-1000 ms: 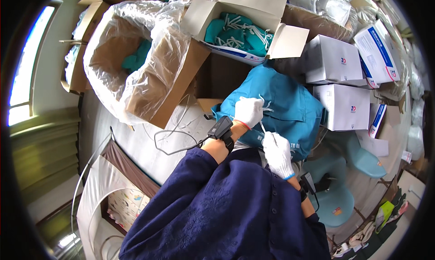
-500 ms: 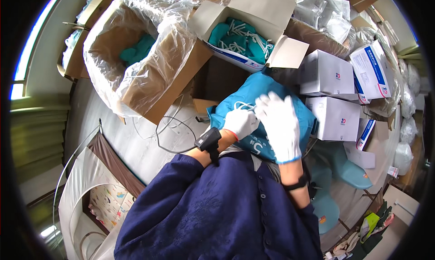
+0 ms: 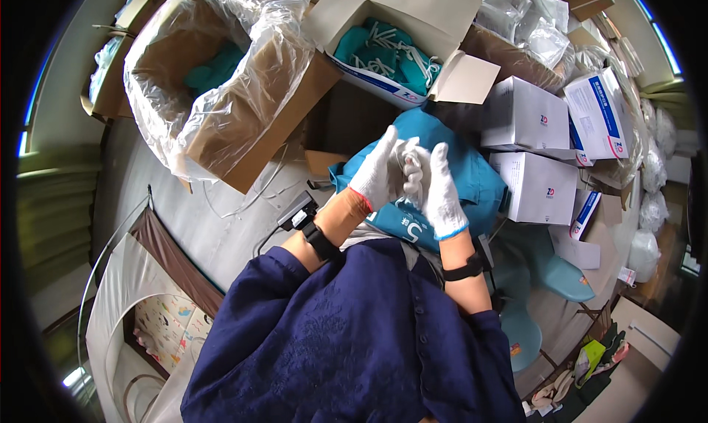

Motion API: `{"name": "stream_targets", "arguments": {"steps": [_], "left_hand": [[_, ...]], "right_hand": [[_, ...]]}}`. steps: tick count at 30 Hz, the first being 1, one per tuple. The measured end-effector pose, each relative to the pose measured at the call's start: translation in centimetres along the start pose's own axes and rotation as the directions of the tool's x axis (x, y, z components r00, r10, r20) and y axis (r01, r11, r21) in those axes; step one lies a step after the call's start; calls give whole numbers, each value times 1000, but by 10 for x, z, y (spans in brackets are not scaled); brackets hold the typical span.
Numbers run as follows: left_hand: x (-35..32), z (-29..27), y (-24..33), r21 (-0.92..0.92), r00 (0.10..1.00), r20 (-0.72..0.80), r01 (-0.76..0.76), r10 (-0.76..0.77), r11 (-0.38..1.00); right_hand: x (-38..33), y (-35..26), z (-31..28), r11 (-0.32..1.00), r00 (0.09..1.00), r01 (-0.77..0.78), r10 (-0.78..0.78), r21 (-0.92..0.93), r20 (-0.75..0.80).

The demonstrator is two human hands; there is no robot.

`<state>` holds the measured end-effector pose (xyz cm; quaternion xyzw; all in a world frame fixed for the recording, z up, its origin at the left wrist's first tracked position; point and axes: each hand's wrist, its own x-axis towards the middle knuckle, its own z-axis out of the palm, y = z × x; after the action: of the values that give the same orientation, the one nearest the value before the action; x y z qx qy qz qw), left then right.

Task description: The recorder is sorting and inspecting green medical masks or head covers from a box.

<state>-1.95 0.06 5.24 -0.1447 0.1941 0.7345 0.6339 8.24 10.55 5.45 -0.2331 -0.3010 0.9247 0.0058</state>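
Both hands wear white knitted gloves and meet above a teal fabric bag [image 3: 468, 172] in front of my lap. My left hand [image 3: 377, 174] comes in from the left, thumb up, its fingers curled in toward the other hand. My right hand [image 3: 441, 194] faces it, thumb also up, fingers bent and meshed with the left ones. Whether anything lies between the fingers is hidden. The bag bulges beneath and beyond them, white print showing on its near side.
An open white box [image 3: 391, 95] of teal cloth items with white cords stands ahead. At left is a plastic-lined carton [image 3: 276, 139] with more teal cloth. White boxes [image 3: 535, 187] are stacked at right, near blue chairs [image 3: 560, 272]. A play tent [image 3: 118, 290] stands lower left.
My left hand has left the white cord at the bag's top. My right hand, blurred and spread before, has come in and bent its fingers against the left ones.
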Motion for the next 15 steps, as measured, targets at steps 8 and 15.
{"name": "stream_targets", "arguments": {"steps": [8, 15], "left_hand": [[8, -1, 1, -9, 999, -38, -7, 7, 1000], [6, -11, 8, 894, 918, 261, -347, 300, 284]], "right_hand": [[-29, -9, 16, 783, 982, 24, -134, -621, -131], [-38, 5, -22, 410, 953, 33, -287, -912, -95]]}}
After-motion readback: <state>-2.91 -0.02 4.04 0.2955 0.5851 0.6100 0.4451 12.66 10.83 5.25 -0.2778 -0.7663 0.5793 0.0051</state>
